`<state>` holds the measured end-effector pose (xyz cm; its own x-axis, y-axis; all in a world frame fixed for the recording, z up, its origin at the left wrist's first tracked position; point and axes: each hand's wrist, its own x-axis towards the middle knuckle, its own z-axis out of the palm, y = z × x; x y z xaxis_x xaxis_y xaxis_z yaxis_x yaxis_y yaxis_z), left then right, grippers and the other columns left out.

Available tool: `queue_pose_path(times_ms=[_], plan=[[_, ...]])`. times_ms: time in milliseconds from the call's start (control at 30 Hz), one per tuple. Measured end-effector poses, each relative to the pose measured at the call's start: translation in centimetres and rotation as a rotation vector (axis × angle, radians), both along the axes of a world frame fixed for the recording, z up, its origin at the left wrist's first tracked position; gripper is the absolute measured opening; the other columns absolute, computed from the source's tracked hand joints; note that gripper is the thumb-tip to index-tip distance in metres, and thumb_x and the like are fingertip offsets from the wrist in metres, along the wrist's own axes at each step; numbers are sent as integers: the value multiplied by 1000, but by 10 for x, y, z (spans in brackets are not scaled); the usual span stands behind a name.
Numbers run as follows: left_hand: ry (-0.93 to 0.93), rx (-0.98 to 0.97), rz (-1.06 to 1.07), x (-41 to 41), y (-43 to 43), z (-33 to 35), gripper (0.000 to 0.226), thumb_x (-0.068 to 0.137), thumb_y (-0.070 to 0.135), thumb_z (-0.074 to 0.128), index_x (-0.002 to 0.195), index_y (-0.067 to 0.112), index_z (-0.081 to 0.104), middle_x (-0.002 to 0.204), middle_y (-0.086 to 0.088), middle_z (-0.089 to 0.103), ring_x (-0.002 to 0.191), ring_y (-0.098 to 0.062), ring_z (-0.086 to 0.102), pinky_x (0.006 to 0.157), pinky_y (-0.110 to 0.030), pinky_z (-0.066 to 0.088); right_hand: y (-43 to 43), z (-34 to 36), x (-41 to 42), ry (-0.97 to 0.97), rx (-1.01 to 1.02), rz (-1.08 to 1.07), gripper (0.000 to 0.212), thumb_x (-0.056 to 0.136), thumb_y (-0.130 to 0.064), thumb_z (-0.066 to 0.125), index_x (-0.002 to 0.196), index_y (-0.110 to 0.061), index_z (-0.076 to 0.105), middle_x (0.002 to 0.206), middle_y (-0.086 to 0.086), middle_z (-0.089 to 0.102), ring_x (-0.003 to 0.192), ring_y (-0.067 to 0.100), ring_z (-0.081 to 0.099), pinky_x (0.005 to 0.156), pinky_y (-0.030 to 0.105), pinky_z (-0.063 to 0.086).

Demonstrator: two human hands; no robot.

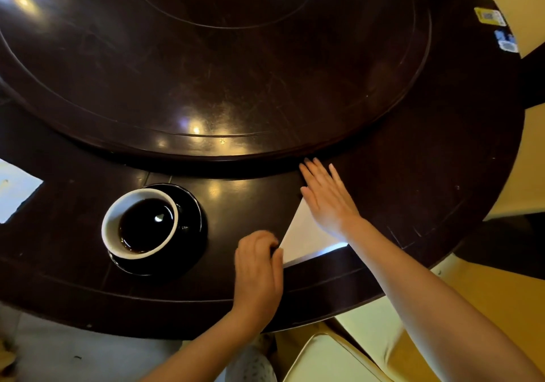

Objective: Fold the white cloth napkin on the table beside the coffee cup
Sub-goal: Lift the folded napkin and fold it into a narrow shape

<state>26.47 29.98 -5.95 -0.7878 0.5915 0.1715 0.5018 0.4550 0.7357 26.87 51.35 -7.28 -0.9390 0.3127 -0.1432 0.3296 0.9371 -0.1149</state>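
**Napkin pinned flat, corner pinched, fold in hand**

Start at your left: the coffee cup (141,223) sits full on its dark saucer (193,228), on the outer ring of the dark table (413,204). It is near your working area, so any sweep toward it risks a spill.

Just beside the saucer, your left hand (258,269) is curled, fingers drawn in close at the near-left corner of the white napkin (306,234). It looks like a pinch on that corner, though the fingertips are hidden under the knuckles, so you cannot be sure how much cloth is in the grip.

The napkin lies between your two hands, showing as a narrow white wedge pointing away from you. Much of it is covered. It reads as thin, light and limp: it should crease easily, but on this polished top it will likely slide unless held.

On the right, your right hand (327,201) is spread flat, fingers straight and apart, palm down over the far side of the cloth, gripping nothing and reaching to the edge of the raised turntable (221,71).

Take hold at corners and edges, never mid-cloth, and keep one palm down as an anchor while the other carries the corner across.
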Motion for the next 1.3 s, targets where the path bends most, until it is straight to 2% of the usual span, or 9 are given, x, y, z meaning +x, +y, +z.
queue_pose_path(times_ms=[67,200,300,533,800,967,1100,1200,1300], plan=[[118,25,-167,-4,27,5,30,91,20,38,114,9,55,116,-13,62,111,-20,50,97,-35,41,1,-2,-1,-3,8,-7,62,93,-41,1,149,-15,9,159,0,9,145,11,-3,119,35,-3],[287,-447,-363,-3,57,-14,59,95,38,23,142,3,25,149,-16,31,139,-27,27,112,-46,27,3,-5,0,-16,21,2,63,91,-40,-4,149,-15,4,159,1,3,144,10,-6,119,34,-5],[320,-583,-401,1,43,-30,66,95,47,19,145,4,19,152,-15,19,141,-28,17,113,-47,20,3,-3,0,9,10,1,62,92,-40,-1,149,-15,7,159,1,6,146,11,-1,119,35,-3],[410,-576,-611,-1,3,-31,66,96,51,23,146,9,14,155,-11,14,143,-24,5,112,-39,12,2,2,1,53,-33,25,60,94,-40,5,148,-17,17,158,0,14,146,13,3,118,35,-2],[403,-624,-621,6,-24,-23,69,95,54,22,145,7,20,154,-12,19,143,-24,9,110,-38,14,0,2,2,71,-47,13,62,93,-44,5,148,-18,16,158,0,13,146,13,2,119,36,-1],[384,-625,-622,5,-23,-20,69,95,55,19,145,7,22,153,-11,22,143,-25,12,110,-39,14,-3,10,27,164,-6,-335,62,95,-43,10,147,-10,20,156,7,22,145,17,12,118,37,4],[392,-600,-619,5,-22,-21,69,96,54,15,142,5,28,150,-14,27,140,-25,22,114,-40,21,-61,20,42,171,15,89,54,95,-29,41,143,-6,31,152,11,31,142,22,24,117,42,15],[396,-596,-637,4,-22,-21,68,96,53,14,139,4,32,147,-15,29,138,-26,26,109,-45,30,-78,8,56,50,-67,136,56,98,-43,24,148,-17,19,157,1,15,145,10,3,117,36,-3],[401,-588,-638,2,-23,-21,70,95,55,13,142,5,26,150,-13,29,139,-25,23,109,-46,29,-60,-2,63,-9,74,129,60,97,-49,21,147,-16,19,157,3,17,145,14,6,116,40,3]])
